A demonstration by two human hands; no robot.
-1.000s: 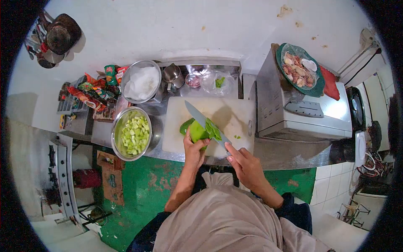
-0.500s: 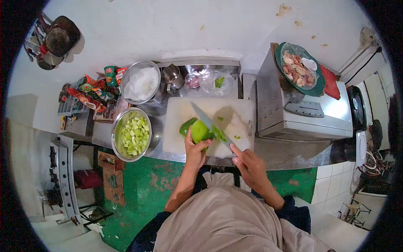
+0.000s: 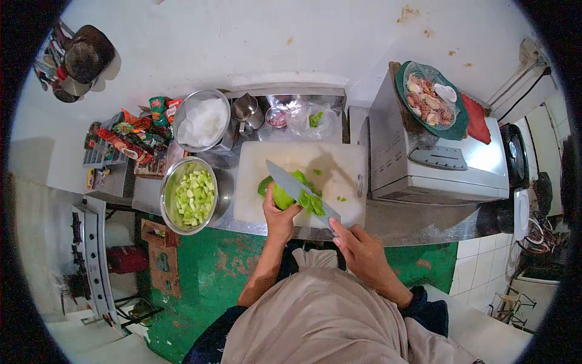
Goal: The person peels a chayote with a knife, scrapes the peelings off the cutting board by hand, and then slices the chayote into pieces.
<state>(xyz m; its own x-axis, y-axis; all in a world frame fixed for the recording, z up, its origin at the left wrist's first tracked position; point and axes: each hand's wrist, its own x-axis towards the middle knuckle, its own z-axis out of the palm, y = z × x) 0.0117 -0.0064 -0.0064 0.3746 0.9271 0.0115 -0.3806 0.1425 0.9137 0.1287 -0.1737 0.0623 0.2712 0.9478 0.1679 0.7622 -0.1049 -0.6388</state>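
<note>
Left hand (image 3: pixel 280 219), fingers curled around rounded bright-green vegetable (image 3: pixel 282 196) over white rectangular cutting board (image 3: pixel 250 200). Right hand (image 3: pixel 362 250) closed on handle end of long grey-bladed knife (image 3: pixel 285 181), blade slanting across vegetable. Thin green peelings (image 3: pixel 311 203) on blade. Steel bowl (image 3: pixel 171 222) of pale-green chunks (image 3: pixel 195 197) beside board.

Item count, work surface and adjoining appliance top
Knife (image 3: pixel 288 181): one. Cutting board (image 3: pixel 253 156): one. Large steel bowls (image 3: pixel 164 197): two. Small bowl (image 3: pixel 277 117): one. Metal jug (image 3: pixel 247 111): one. Clear plastic bag (image 3: pixel 326 123): one. Green tray (image 3: pixel 462 124): one. Red cloth (image 3: pixel 476 122): one. Diced green pieces (image 3: pixel 195 197): many, overlapping; exact quantity unreadable.
</note>
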